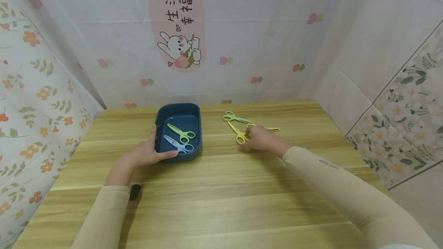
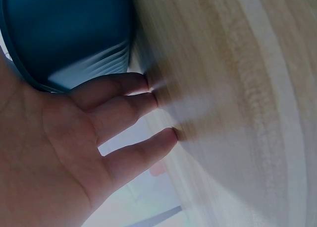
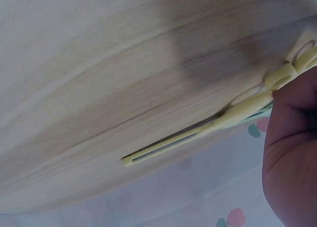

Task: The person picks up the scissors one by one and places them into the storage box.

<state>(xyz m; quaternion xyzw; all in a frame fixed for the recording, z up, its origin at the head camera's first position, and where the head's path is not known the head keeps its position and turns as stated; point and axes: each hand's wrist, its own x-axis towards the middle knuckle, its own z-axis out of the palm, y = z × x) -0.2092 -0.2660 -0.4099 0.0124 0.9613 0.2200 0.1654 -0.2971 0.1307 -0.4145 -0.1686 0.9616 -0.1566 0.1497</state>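
My left hand (image 1: 147, 153) rests against a dark blue plastic bin (image 1: 178, 107). Its thumb lies over the front rim. In the left wrist view its straight fingers (image 2: 124, 113) reach past the bin's outer wall to the tabletop. Inside the bin lie green scissors (image 1: 180, 132) and light blue scissors (image 1: 175, 144). My right hand (image 1: 259, 139) is at the handles of yellow scissors (image 1: 236, 128), its thumb low beside them; whether it pinches them is hidden. A second yellow pair (image 3: 237, 113) lies by that hand, blades pointing away from it in the right wrist view.
Light green scissors (image 1: 237, 118) lie just behind the yellow ones. The wooden table (image 1: 207, 203) ends at a printed curtain (image 1: 242, 41) at the back. A small dark object (image 1: 135, 192) shows beside the left wrist.
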